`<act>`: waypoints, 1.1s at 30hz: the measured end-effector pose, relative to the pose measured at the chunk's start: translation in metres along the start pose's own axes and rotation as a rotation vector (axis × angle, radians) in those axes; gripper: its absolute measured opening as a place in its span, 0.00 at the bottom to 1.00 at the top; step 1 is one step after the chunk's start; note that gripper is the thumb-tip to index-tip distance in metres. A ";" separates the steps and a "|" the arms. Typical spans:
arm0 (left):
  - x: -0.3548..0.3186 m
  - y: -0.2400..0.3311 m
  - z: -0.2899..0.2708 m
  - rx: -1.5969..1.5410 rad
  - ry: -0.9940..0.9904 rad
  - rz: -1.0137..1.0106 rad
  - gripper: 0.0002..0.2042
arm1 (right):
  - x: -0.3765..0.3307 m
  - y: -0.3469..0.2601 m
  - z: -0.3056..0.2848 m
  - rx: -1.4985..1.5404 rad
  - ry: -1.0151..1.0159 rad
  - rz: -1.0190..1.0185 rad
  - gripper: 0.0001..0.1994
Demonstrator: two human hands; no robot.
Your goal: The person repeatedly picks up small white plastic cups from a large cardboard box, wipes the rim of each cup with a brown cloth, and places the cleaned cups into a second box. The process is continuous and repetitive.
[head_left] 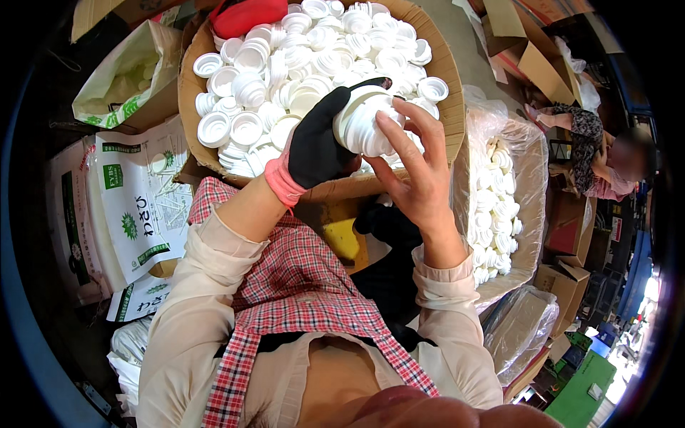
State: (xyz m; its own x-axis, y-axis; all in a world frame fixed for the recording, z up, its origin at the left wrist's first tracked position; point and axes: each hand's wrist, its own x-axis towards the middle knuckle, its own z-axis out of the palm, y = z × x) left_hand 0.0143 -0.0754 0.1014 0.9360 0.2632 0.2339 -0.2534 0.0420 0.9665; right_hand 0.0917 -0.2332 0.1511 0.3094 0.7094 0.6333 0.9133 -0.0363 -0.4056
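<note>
My left hand (319, 143), in a black glove with a pink cuff, is closed around a white ribbed plastic cap (365, 123) above the near side of a large cardboard box (335, 190). My bare right hand (419, 171) grips the cap's right side, thumb below and index finger on its face. Whether it is a single piece or a few nested together, I cannot tell. Beneath and beyond my hands, the box holds a heap of similar white caps (246, 128), lying at all angles. A red item (250, 16) rests on the heap's far left.
To the right, a plastic-lined box (529, 214) contains white ribbed parts (492, 207) in stacks. A white bag (132, 75) and printed sacks (139, 200) stand at left. Opened cartons (531, 60) lie far right; another person (599, 150) sits there. A green case (584, 389) is lower right.
</note>
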 end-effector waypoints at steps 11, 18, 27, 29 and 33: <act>-0.001 -0.004 -0.003 -0.203 -0.064 0.131 0.37 | 0.000 0.001 0.003 -0.014 0.002 0.006 0.35; -0.001 -0.006 -0.002 -0.492 0.018 -0.161 0.30 | 0.002 -0.003 0.004 -0.015 0.010 0.013 0.35; -0.002 0.026 0.007 -0.410 -0.059 -0.309 0.32 | -0.001 0.016 0.009 0.652 0.251 0.478 0.29; -0.003 0.021 0.011 -0.335 -0.067 -0.373 0.31 | 0.004 0.019 0.016 0.627 0.184 0.688 0.22; -0.007 -0.006 0.029 -0.183 0.038 -0.151 0.31 | 0.009 0.012 0.027 0.514 0.244 0.847 0.32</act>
State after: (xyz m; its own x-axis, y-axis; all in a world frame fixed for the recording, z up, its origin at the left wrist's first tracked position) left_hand 0.0167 -0.1057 0.0976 0.9577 0.2762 0.0808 -0.1545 0.2565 0.9541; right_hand 0.0980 -0.2079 0.1339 0.8990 0.4264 0.1002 0.1624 -0.1122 -0.9803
